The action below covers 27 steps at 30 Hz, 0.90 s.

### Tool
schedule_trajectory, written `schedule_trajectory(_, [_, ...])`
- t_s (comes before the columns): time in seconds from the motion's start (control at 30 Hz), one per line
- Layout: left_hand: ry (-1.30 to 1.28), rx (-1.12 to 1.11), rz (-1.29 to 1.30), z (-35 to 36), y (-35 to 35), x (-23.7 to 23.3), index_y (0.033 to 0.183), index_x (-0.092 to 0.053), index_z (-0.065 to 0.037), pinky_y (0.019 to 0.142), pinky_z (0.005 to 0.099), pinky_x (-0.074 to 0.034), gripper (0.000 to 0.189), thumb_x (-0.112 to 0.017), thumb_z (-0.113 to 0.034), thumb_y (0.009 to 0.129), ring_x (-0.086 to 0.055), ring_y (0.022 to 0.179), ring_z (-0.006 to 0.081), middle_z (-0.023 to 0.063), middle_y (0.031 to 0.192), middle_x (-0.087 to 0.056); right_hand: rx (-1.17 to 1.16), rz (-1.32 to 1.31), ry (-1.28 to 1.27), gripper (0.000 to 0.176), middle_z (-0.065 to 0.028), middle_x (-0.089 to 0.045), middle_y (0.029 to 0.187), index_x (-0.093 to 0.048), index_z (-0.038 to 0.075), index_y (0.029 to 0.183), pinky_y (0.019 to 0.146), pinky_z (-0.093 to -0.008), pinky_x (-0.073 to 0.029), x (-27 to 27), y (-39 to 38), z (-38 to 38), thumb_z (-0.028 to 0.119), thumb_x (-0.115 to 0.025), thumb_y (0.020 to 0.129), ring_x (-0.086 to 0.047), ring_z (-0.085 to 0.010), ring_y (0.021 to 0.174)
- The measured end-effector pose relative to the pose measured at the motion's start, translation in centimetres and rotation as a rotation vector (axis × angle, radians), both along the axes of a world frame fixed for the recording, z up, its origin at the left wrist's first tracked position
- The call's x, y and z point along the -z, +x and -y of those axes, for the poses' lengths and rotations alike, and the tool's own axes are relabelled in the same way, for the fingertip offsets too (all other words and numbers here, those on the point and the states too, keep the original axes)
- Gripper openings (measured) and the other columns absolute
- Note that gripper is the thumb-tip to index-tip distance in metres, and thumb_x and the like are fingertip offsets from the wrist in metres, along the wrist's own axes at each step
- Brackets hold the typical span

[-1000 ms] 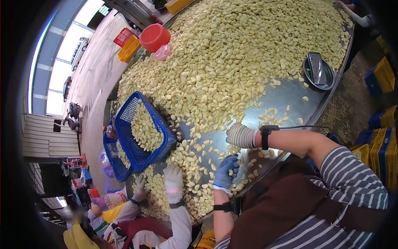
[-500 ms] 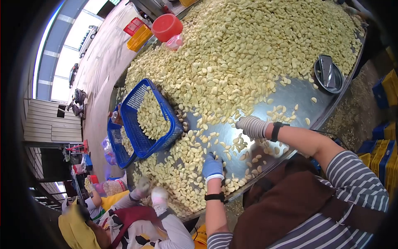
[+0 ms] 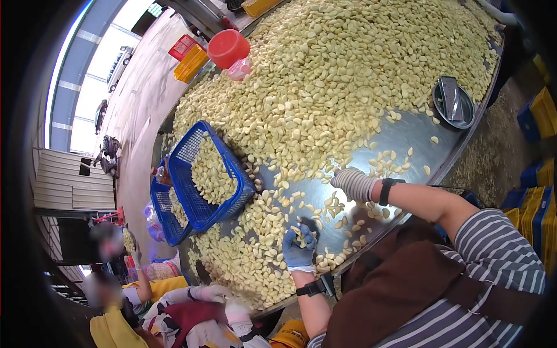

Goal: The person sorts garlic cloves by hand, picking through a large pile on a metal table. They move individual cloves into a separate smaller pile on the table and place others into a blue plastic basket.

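Observation:
Pale cloves that look like peeled garlic [image 3: 325, 75] lie in a big heap on a metal table [image 3: 406, 142]. My left hand [image 3: 299, 246], in a blue glove, is turned palm up with its fingers curled round a few cloves. My right hand [image 3: 355, 184], in a striped knit glove, is over the metal with its fingers drawn together. What its fingertips hold, if anything, is hidden. Loose cloves lie between and around both hands. Left of my left hand stands a blue basket [image 3: 217, 217] partly filled with cloves.
A second blue basket [image 3: 164, 211] sits behind the first. A metal bowl [image 3: 466, 116] holding a dark flat object rests at the right edge. A red tub [image 3: 228, 49] is at the far left. A co-worker's gloved hand [image 3: 237, 310] is at the table's lower left.
My left hand has turned from palm down on the cloves to palm up with cloves in it. My right hand has barely moved. The co-worker's hands have shifted right and down in view.

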<state>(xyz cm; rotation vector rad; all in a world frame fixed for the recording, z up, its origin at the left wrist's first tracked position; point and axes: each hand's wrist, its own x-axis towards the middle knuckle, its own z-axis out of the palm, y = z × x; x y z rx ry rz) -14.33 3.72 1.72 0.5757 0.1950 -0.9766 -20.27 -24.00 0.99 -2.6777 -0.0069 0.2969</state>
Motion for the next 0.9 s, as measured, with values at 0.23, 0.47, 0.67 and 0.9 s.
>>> schedule_trajectory(0.23, [0.045, -0.080, 0.057, -0.5, -1.2, -1.8, 0.114, -0.055, -0.004, 0.064, 0.0291, -0.054, 0.031, -0.062, -0.019, 0.088, -0.063, 0.079, 0.0261, 0.0142, 0.096, -0.061, 0.095, 0.034, 0.324, 0.017, -0.0194, -0.064, 0.085, -0.067, 0.003, 0.089, 0.072, -0.0402, -0.050, -4.7, -2.4, 2.1, 0.007, -0.061, 0.073, -0.063, -0.0350, 0.080])
schedule_trajectory(0.47, [0.642, -0.306, 0.051, -4.6, 3.1, -0.9, 0.085, -0.058, -0.009, 0.035, 0.0203, -0.033, 0.019, -0.060, -0.027, 0.090, -0.046, 0.047, 0.0103, 0.0006, 0.064, -0.051, -0.075, -0.302, 0.148, 0.038, -0.0121, -0.068, 0.089, -0.060, 0.008, 0.116, 0.074, -0.0391, -0.051, -9.0, -9.1, 8.5, 0.025, -0.058, 0.082, -0.065, -0.0293, 0.083])
schedule_trajectory(0.67, [1.303, -0.343, 0.616, -5.9, 9.5, 5.7, 0.090, -0.058, -0.004, 0.045, 0.0266, -0.040, 0.020, -0.063, -0.022, 0.084, -0.049, 0.050, 0.0133, 0.0043, 0.065, -0.056, -0.327, -0.584, -0.076, 0.064, -0.0175, -0.067, 0.079, -0.041, -0.005, 0.129, 0.064, -0.0436, -0.051, -1.1, -5.4, 0.9, 0.030, -0.059, 0.079, -0.066, -0.0336, 0.073])
schedule_trajectory(0.9, [1.505, 0.667, 1.099, -7.8, 4.8, 6.3, 0.090, -0.068, -0.004, 0.051, 0.0306, -0.045, 0.022, -0.069, -0.021, 0.077, -0.055, 0.053, 0.0159, 0.0064, 0.065, -0.061, -0.462, -0.105, 0.282, 0.050, -0.0150, -0.063, 0.102, -0.051, 0.010, 0.126, 0.078, -0.0435, -0.051, -4.7, 4.4, -5.8, 0.023, -0.062, 0.080, -0.062, -0.0338, 0.091])
